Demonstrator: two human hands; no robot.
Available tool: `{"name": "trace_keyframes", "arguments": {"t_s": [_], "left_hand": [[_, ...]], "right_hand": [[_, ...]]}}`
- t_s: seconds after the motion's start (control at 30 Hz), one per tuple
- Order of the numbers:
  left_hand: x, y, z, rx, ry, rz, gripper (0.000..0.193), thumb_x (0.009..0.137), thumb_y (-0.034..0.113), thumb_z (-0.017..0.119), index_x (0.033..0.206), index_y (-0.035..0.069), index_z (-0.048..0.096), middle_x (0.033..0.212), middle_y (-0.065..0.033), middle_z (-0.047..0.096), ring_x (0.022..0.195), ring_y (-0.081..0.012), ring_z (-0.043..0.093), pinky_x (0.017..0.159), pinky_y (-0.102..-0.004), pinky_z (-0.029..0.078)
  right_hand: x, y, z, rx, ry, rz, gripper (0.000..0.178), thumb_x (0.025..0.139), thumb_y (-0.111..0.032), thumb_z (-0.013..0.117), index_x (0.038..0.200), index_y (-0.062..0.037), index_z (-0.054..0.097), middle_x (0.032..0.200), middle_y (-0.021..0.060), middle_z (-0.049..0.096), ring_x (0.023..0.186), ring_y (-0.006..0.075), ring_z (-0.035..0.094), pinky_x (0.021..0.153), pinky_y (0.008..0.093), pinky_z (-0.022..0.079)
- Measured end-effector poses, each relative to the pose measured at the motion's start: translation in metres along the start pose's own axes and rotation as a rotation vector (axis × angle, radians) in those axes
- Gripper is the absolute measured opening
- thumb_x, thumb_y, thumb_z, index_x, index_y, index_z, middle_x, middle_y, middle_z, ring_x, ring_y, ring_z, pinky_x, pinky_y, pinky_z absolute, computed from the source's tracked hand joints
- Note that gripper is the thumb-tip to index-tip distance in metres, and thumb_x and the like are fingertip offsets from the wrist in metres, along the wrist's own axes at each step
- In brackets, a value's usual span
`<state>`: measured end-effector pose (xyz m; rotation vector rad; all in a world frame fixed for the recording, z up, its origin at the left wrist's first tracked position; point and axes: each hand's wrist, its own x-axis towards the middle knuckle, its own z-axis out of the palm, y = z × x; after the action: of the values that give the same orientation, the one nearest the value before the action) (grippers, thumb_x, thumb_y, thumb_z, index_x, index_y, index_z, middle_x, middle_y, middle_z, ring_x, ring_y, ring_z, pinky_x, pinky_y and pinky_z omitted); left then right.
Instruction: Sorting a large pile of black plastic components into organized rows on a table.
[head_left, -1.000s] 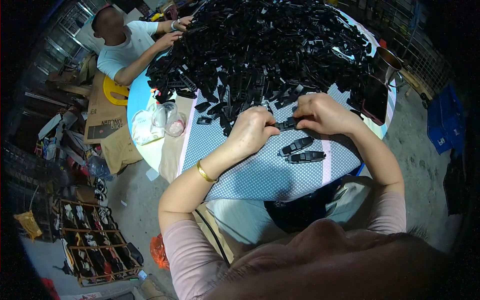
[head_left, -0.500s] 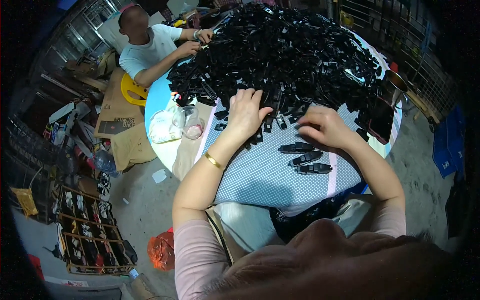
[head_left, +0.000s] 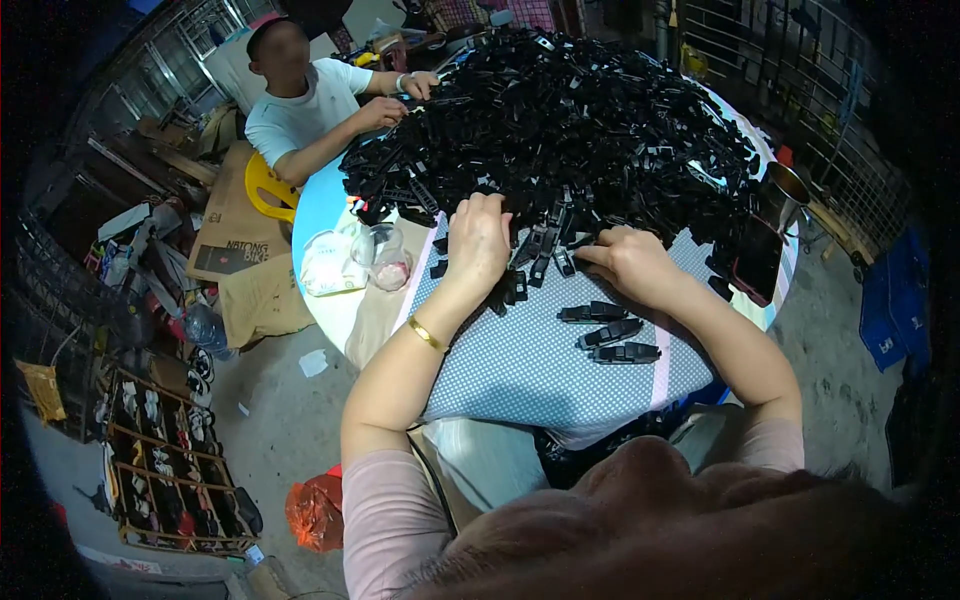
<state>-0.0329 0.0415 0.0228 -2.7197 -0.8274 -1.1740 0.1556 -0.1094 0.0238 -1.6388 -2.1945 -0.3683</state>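
Note:
A big heap of small black plastic pieces (head_left: 560,120) covers most of the round table. At its near edge my left hand (head_left: 478,240) is closed, fingers bent down into the pieces and tips hidden; whatever it grips is out of sight. My right hand (head_left: 630,262) is closed too, its fingertips pinched at a black plastic piece (head_left: 566,262) at the heap's front. Between the hands several loose pieces lie on the patterned tablecloth (head_left: 500,355). Nearer to me three longer black pieces (head_left: 612,333) rest in a row, one below another.
A clear plastic cup (head_left: 388,262) and a white packet (head_left: 333,264) sit at the table's left. A dark red box (head_left: 757,262) and a metal cup (head_left: 787,185) stand at its right edge. Across the left side, a person (head_left: 305,105) in a light shirt handles pieces.
My right hand has shifted slightly left and its fingers have drawn together at the pieces. My left hand has moved a little nearer, its thumb pulled in. The view has tilted slightly.

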Motion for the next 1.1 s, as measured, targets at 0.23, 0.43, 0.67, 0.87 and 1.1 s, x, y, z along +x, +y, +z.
{"name": "trace_keyframes", "arguments": {"t_s": [0.23, 0.43, 0.67, 0.87, 1.1], "left_hand": [[0.001, 0.043, -0.033, -0.587, -0.331, -0.172, 0.024, 0.091, 0.015, 0.054, 0.108, 0.0, 0.061, 0.09, -0.0152, 0.068, 0.078, -0.0227, 0.066, 0.071, -0.0311, 0.051], [-0.015, 0.061, -0.022, -0.652, -0.572, -0.254, 0.024, 0.094, 0.017, 0.05, 0.106, 0.0, 0.061, 0.082, -0.0116, 0.066, 0.072, -0.0187, 0.065, 0.066, -0.03, 0.05], [-0.021, 0.056, -0.017, -0.493, -0.477, -0.057, 0.028, 0.087, 0.02, 0.06, 0.107, 0.001, 0.061, 0.089, -0.0168, 0.065, 0.081, -0.0246, 0.063, 0.071, -0.0342, 0.049], [-0.021, 0.062, -0.023, -0.539, -0.56, 0.022, 0.037, 0.081, 0.024, 0.067, 0.111, 0.002, 0.06, 0.088, -0.0191, 0.064, 0.08, -0.0302, 0.063, 0.071, -0.0368, 0.049], [-0.022, 0.066, -0.027, -0.432, -0.631, 0.029, 0.037, 0.088, 0.021, 0.057, 0.119, 0.001, 0.053, 0.091, -0.0223, 0.064, 0.082, -0.0396, 0.062, 0.071, -0.0423, 0.049]], "right_hand": [[-0.004, 0.014, -0.015, 0.22, -0.016, 0.233, 0.021, 0.077, -0.011, 0.06, 0.095, -0.0013, 0.065, 0.085, 0.0136, 0.062, 0.082, 0.0319, 0.061, 0.073, 0.0403, 0.049], [-0.003, 0.026, -0.018, 0.395, 0.152, 0.268, 0.02, 0.085, -0.013, 0.059, 0.098, 0.0016, 0.064, 0.09, 0.0139, 0.063, 0.081, 0.0264, 0.063, 0.071, 0.034, 0.049], [-0.005, 0.013, -0.024, 0.693, -0.103, 0.329, 0.027, 0.083, -0.009, 0.064, 0.108, -0.0022, 0.057, 0.075, 0.0105, 0.063, 0.067, 0.0161, 0.059, 0.064, 0.0296, 0.046], [-0.007, 0.02, -0.019, 0.672, -0.278, 0.222, 0.021, 0.082, -0.011, 0.067, 0.098, -0.0014, 0.057, 0.074, 0.0097, 0.063, 0.063, 0.0175, 0.057, 0.06, 0.0303, 0.045], [-0.006, 0.023, -0.008, 0.535, -0.173, 0.141, 0.022, 0.077, -0.016, 0.07, 0.095, -0.0026, 0.065, 0.084, 0.0142, 0.065, 0.079, 0.03, 0.063, 0.07, 0.0378, 0.049]]}}
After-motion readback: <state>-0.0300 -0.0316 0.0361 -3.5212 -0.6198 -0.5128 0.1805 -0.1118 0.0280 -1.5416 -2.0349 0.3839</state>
